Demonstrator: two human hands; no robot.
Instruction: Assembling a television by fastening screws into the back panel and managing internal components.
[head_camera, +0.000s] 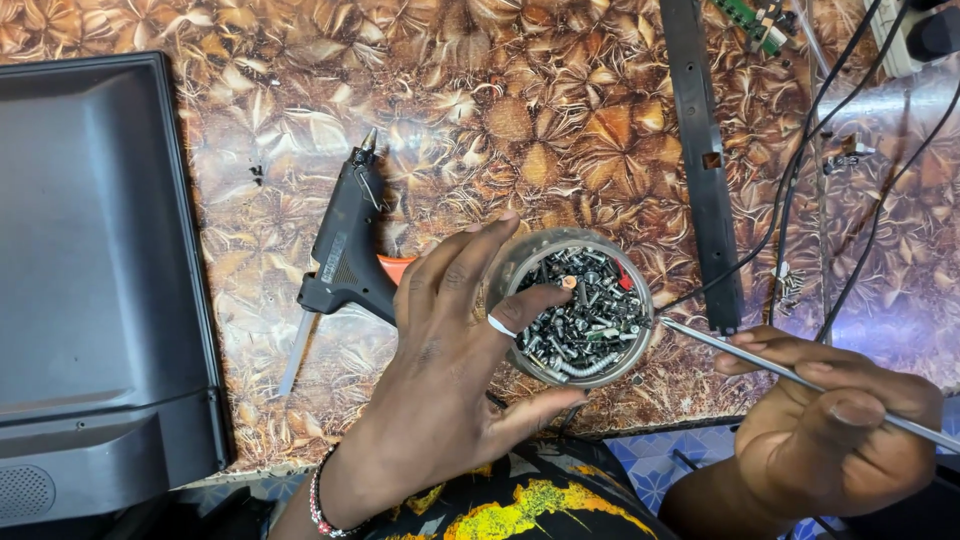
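At the far left lies a dark grey monitor back (95, 270), face down, its left and near edges cut off by the frame, so its full size cannot be judged; a speaker grille shows at its near left corner. Just right of it, on the brown leaf-patterned table cover (280, 90), rests a black hot glue gun (345, 245), nozzle pointing far, with its orange trigger partly hidden behind the fingers. A pale glue stick pokes out of its rear toward the near edge.

The left hand (450, 350) comes up from the near edge, a beaded bracelet on the wrist and a white ring on one finger. Its fingers are spread and curled around the left side of a clear round container of screws (580, 305); one fingertip dips over the rim among the screws, and the thumb hooks under the near side. The container stands about mid-table, near the front edge, its left wall hidden by the hand.

To the right, the right hand (840, 420) pinches a thin metal rod (760, 362) between thumb and fingers, tip almost touching the container's right rim; whether it is a screwdriver shaft is hard to tell, as its handle end runs out of frame. Beyond it lies a long black plastic strip (700, 150), crossed by black cables (800, 170). A green circuit board (750, 20) and a white power strip (895, 40) are clipped by the top edge. The far middle of the table is open.
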